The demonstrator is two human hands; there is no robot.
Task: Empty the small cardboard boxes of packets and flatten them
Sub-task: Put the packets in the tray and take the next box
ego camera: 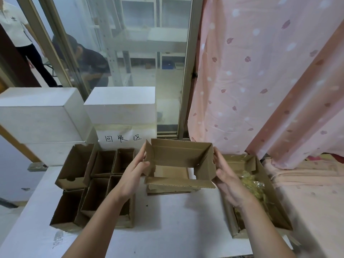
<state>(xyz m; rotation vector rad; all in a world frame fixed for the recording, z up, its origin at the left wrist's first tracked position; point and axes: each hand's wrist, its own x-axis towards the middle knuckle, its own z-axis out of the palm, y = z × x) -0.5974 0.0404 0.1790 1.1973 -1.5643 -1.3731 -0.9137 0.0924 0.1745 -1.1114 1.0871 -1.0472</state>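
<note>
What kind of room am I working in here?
Probably a makeshift packing or sorting corner, not a proper workshop: a white table holds open cardboard boxes, a handwritten paper sign marks an area, and a pink curtain hangs beside a glass partition with storage shelving behind.

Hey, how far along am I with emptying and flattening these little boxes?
Done: flattened cardboard lies on the table, and yellowish packets sit in the tray box. In hand: your left hand and right hand hold an emptied box, not yet flat. Left: the upright small boxes.
</note>
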